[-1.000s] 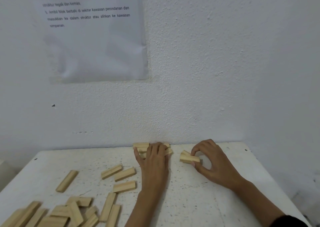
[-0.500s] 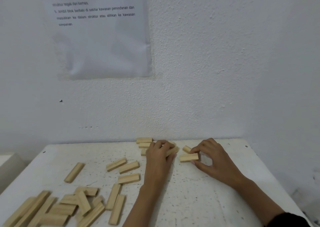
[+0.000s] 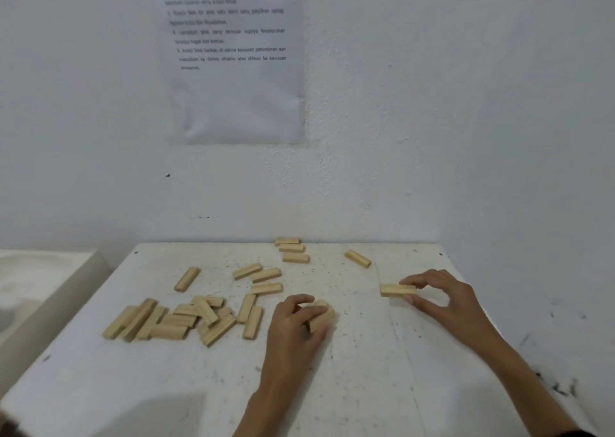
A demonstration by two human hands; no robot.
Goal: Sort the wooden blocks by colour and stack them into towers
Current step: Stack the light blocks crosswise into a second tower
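All blocks are plain light wood on a white table (image 3: 366, 370). My left hand (image 3: 296, 323) grips one or two blocks (image 3: 322, 318) at the table's middle. My right hand (image 3: 442, 300) pinches a single block (image 3: 397, 290) by its right end, low over the table. Three blocks (image 3: 292, 249) lie in a row by the back wall. One loose block (image 3: 357, 258) lies to their right. A heap of several blocks (image 3: 179, 320) lies at the left.
Several single blocks (image 3: 263, 278) lie between the heap and the back row. A printed sheet (image 3: 233, 57) hangs on the wall. A pale surface (image 3: 40, 290) sits beyond the table's left edge. Walls close off the back and the right.
Both hands have pulled back from the row by the wall toward me, each carrying wood. The view has tipped down, so more of the table shows.
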